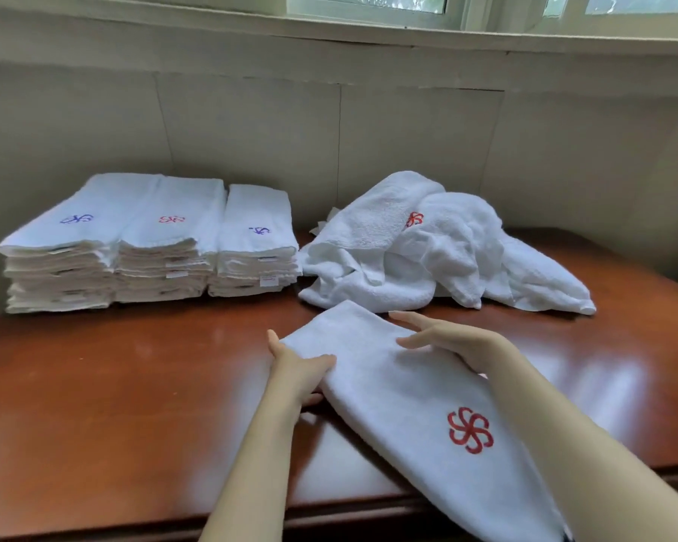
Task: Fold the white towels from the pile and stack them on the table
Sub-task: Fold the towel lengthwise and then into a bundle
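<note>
A long white towel [404, 400] with a red swirl logo lies folded lengthwise on the brown table [134, 385], its near end hanging over the front edge. My left hand [296, 371] grips the towel's left edge, thumb on top and fingers underneath. My right hand [443, 340] hovers flat above the towel's far part with straight fingers. A loose pile of white towels [427, 248] sits behind at the right. Three stacks of folded towels [149, 244] stand at the back left.
A pale wall [329, 123] runs close behind the stacks and the pile, with a window sill above. Bare table surface lies in front of the stacks at the left and to the right of the towel.
</note>
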